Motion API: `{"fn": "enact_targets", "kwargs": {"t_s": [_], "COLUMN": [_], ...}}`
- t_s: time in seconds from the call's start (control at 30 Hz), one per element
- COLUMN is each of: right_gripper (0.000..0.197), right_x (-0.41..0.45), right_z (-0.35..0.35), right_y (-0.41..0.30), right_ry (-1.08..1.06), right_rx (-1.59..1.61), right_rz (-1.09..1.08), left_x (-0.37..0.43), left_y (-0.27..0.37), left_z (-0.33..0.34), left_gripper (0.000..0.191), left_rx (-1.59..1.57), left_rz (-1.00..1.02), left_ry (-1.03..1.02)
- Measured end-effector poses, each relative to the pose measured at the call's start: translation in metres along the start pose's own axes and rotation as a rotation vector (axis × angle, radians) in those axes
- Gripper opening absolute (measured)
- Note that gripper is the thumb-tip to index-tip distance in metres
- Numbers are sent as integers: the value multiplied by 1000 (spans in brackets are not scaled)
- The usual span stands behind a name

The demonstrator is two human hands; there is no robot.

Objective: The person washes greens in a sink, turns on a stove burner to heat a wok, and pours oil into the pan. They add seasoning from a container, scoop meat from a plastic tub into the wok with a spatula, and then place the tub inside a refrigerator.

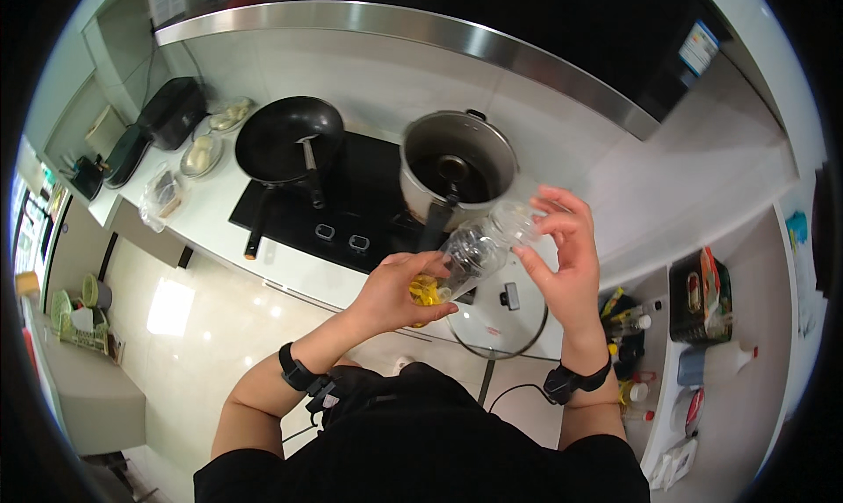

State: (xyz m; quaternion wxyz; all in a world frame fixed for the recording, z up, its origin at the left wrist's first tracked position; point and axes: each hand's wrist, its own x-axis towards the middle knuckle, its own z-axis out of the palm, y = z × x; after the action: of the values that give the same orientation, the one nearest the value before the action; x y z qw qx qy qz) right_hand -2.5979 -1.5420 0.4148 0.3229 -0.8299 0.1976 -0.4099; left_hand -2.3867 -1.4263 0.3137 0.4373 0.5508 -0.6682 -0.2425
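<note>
A clear plastic bottle is tilted in front of me, its upper end leaning away to the right. Yellow liquid lies in its lower part. My left hand wraps around that lower end. At the upper end, the thumb and fingers of my right hand are spread around the clear plastic; whether they grip it, I cannot tell. Just behind the bottle stands a deep metal pot with a black-handled ladle in it. A glass lid lies below the right hand, partly over the counter edge.
A black wok holding a slotted turner sits on the left of the black cooktop. Plates of food and a plastic bag are farther left. Shelves with bottles stand at right. The range hood overhangs the back.
</note>
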Motion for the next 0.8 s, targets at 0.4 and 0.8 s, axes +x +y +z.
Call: {"fn": "enact_targets", "kwargs": {"t_s": [0.4,0.8], "right_gripper": [69,34], "right_x": [74,278], "right_z": [245,355], "right_y": [34,87], "right_ry": [-542,-663], "right_rx": [450,-1273], "right_rz": [488,-199], "left_x": [-54,-173], "left_y": [-85,-238], "left_z": [-132,-284], "left_gripper": [91,22], "left_rx": [-172,-198], "left_rz": [-285,-403], "left_ry": [120,613]}}
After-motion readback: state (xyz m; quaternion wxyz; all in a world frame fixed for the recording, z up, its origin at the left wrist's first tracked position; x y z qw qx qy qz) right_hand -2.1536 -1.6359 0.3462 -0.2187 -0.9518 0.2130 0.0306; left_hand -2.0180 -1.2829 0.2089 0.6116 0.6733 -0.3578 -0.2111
